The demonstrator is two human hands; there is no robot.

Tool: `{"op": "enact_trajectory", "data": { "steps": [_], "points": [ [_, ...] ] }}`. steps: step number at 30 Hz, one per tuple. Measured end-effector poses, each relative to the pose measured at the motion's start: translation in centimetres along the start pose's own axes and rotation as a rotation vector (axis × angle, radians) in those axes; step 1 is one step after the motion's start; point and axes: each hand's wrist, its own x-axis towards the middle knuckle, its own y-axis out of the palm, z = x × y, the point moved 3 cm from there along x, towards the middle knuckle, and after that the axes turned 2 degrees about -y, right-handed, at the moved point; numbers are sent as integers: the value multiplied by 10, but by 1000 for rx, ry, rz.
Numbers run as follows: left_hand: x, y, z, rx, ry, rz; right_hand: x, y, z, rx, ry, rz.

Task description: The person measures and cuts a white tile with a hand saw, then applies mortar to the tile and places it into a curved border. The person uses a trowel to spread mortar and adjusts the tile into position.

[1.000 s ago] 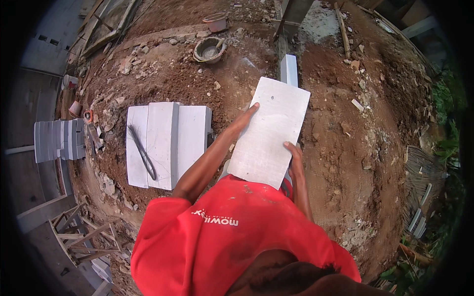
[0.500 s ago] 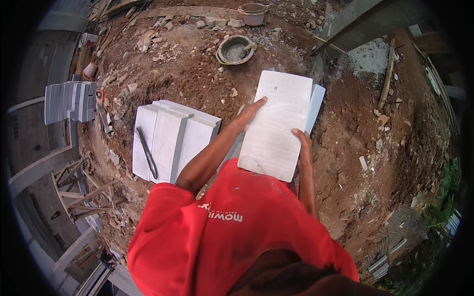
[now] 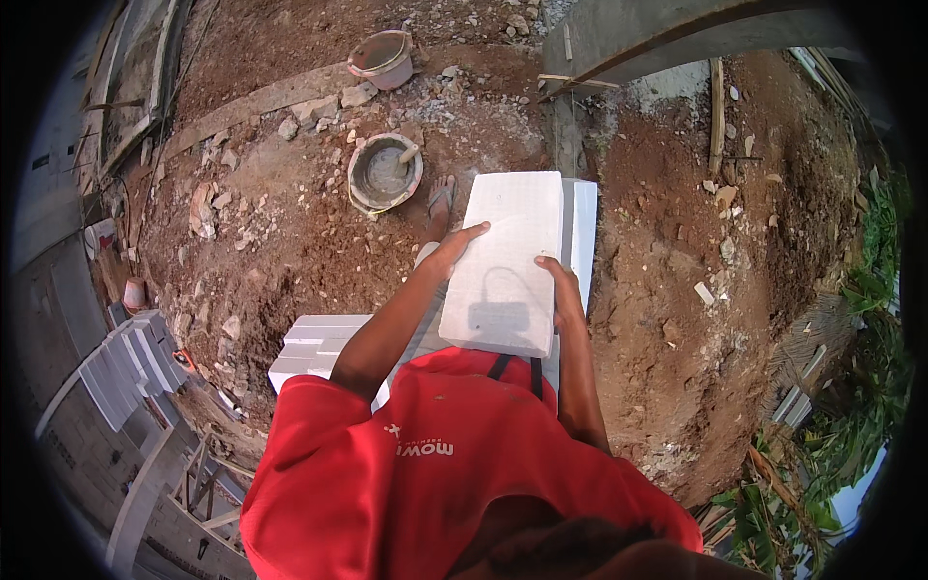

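My left hand [image 3: 458, 246] grips the left edge of a pale white rectangular block [image 3: 498, 261], thumb on its face. My right hand [image 3: 561, 284] grips the right edge lower down, thumb curled onto the top. Behind this block, a second white block [image 3: 580, 217] shows along the right side, lying on the concrete strip [image 3: 565, 135]. My foot in a flip-flop [image 3: 440, 198] shows just left of the held block. A stack of white blocks [image 3: 314, 338] lies on the ground to my left, partly hidden by my arm.
A basin of grey mix with a tool handle [image 3: 385, 184] sits ahead left; a pink bucket [image 3: 380, 66] stands beyond. A concrete column with timber [image 3: 657, 39] rises at the top right. Rubble, another block stack [image 3: 126, 367], wooden framing and right-side plants [image 3: 870, 232] surround the dirt.
The view has shifted as I turned and moved forward: the basin appears lower and my foot has appeared. The held block now overlaps more of the block behind it; both hands still hold it.
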Motion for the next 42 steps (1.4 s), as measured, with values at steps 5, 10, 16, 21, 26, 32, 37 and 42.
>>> {"op": "enact_trajectory", "data": {
  "steps": [5, 10, 16, 21, 26, 32, 37, 42],
  "points": [
    [72, -71, -27, 155, 22, -152, 67, 53, 44, -290, -141, -184],
    [91, -144, -79, 294, 113, -417, 185, 88, 48, -679, -326, -402],
    [116, -325, -123, 109, 543, -811, 366, 93, 12, -931, -307, -432],
    [126, -444, -124, 431, 354, -1238, 466, 100, -35, -981, -404, -461],
    [175, -530, -129, 686, 350, -1430, 546, 95, -135, -1030, -398, -627],
    [198, -574, -137, 716, 113, -1312, 542, 95, -122, -1007, -365, -366],
    [199, -594, -155, 812, 202, -1315, 539, 103, -80, -864, -634, -392],
    [193, -600, -146, 653, 330, -1092, 526, 153, -63, -365, -832, 7]
  ]
}}
